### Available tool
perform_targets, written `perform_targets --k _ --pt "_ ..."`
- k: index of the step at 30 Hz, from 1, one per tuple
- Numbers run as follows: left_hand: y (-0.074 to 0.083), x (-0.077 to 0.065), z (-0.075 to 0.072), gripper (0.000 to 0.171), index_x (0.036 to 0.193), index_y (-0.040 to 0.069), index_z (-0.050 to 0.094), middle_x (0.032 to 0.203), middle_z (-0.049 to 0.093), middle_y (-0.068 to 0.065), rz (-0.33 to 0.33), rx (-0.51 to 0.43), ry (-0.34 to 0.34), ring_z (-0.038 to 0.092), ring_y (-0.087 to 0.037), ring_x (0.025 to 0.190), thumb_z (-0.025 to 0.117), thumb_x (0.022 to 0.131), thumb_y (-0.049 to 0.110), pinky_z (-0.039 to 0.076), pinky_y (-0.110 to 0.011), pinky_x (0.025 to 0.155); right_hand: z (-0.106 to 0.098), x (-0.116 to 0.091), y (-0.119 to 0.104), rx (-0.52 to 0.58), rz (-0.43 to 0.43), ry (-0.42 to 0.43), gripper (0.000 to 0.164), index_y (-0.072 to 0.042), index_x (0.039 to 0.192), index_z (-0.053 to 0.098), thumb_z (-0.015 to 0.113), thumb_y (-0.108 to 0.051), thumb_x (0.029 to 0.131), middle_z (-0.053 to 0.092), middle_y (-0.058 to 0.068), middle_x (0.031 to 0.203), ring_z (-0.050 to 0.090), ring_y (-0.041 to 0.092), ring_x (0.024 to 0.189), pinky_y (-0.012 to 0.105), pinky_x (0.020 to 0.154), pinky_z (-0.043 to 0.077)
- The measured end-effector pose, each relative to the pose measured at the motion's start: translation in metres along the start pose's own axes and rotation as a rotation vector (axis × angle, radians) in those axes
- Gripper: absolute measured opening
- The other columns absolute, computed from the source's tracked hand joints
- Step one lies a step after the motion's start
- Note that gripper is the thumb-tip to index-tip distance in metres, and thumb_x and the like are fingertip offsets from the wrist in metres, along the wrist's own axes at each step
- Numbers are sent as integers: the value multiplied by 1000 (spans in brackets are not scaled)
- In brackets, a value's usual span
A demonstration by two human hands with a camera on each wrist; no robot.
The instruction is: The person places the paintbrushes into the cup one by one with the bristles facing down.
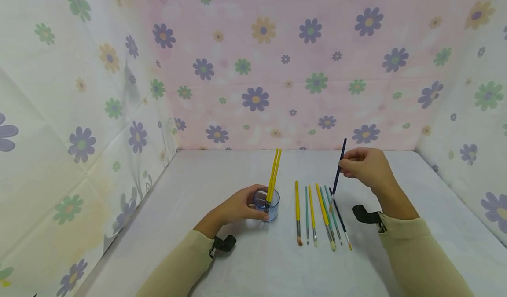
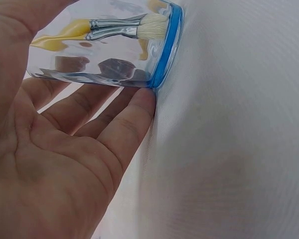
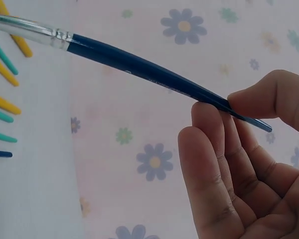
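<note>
My left hand (image 1: 239,207) holds a clear glass (image 1: 272,216) with a blue base (image 2: 173,45), thumb on one side and fingers on the other. Two yellow paintbrushes (image 1: 274,174) lean inside it; their pale bristles (image 2: 153,26) point down at the glass bottom. To the right, my right hand (image 1: 369,167) pinches a dark blue paintbrush (image 1: 338,174) near the end of its handle, between thumb and fingertips. This brush is tilted, bristle end down, and overlaps the row of brushes in the head view. Its metal ferrule (image 3: 35,33) shows in the right wrist view.
Several paintbrushes lie side by side on the white table (image 1: 222,266), bristles toward me: a thick yellow one (image 1: 298,204) at the left, teal ones (image 1: 306,213) and a dark blue one (image 1: 340,218) at the right. Flowered cloth walls (image 1: 285,112) stand behind and at both sides.
</note>
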State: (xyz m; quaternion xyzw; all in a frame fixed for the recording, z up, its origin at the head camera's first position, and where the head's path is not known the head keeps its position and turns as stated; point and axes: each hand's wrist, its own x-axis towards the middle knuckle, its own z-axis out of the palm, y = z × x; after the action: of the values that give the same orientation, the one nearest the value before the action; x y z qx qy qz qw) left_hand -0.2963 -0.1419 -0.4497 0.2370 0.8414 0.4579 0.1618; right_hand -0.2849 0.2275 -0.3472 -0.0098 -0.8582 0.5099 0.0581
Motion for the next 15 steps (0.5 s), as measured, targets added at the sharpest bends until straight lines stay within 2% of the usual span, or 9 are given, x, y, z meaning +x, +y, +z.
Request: perform_targets --k 15 --pt "0 -1 1 77 132 44 43 124 58 16 0 -6 -1 57 -6 113 85 68 38 45 -40 100 13 -12 -18 72 -129 97 31 -5 102 63 70 -31 86 67 13 96 70 20 78 28 68 57"
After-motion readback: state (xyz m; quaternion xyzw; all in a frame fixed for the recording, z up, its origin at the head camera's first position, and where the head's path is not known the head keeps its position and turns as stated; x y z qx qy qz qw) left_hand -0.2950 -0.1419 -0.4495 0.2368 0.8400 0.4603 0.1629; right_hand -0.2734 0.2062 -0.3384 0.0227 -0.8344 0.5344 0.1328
